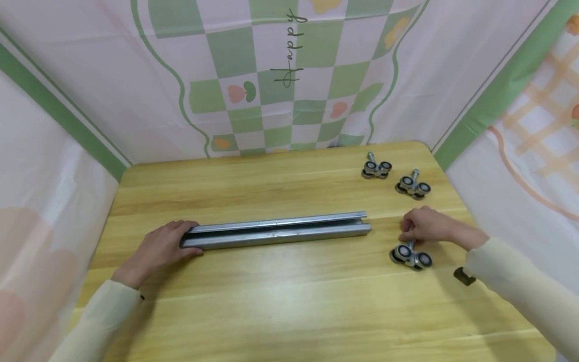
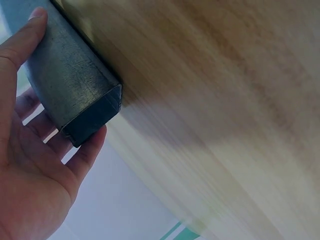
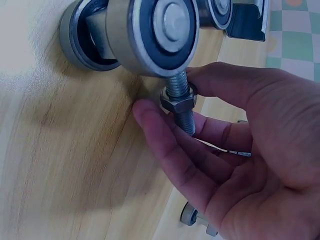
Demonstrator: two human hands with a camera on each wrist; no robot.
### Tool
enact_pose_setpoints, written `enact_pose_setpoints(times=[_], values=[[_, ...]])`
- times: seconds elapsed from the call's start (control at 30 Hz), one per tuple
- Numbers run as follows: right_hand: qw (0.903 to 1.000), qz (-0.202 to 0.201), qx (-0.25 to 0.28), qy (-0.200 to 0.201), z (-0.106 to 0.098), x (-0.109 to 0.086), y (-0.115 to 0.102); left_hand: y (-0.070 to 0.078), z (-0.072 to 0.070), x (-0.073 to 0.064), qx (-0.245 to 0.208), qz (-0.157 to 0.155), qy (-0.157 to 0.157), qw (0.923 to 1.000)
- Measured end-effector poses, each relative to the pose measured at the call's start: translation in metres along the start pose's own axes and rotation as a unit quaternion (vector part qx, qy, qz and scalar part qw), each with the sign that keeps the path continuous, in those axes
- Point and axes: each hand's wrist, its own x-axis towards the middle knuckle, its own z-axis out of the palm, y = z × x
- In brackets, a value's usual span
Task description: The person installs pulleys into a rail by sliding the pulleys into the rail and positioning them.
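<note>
A grey metal channel rail lies across the wooden table with its slot facing up. My left hand grips its left end, thumb on the near side and fingers on the far side. In the left wrist view the squared open end of the rail shows between thumb and fingers. Off the rail's right end, my right hand pinches the threaded bolt of a four-wheeled roller trolley. A hex nut sits on that bolt between the fingers, and the wheels point towards me.
Two more roller trolleys, one near the back edge and another closer to the right edge, lie on the table. Behind the table hangs a checked green-and-white cloth; further cloth hangs at both sides.
</note>
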Motion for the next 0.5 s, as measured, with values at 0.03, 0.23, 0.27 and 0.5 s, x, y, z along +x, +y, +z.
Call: enact_pose_setpoints(times=[0.03,0.23,0.27,0.5], values=[[1.0000,0.000,0.002,0.001,0.0001,-0.0001,0.0001,0.0000,0.0002,0.0000,0.000,0.000,0.000,1.0000],[0.9997,-0.015,-0.007,0.018,-0.0007,-0.0019,0.0005,0.0009,0.0007,-0.0007,-0.002,-0.002,0.003,1.0000],[0.9996,-0.018,-0.010,0.022,-0.0010,-0.0022,0.0002,0.0010,0.0007,-0.0009,-0.003,-0.002,0.004,1.0000],[0.9992,-0.027,-0.002,0.031,-0.0027,-0.0064,-0.0007,0.0009,0.0009,-0.0024,-0.002,-0.001,0.008,1.0000]])
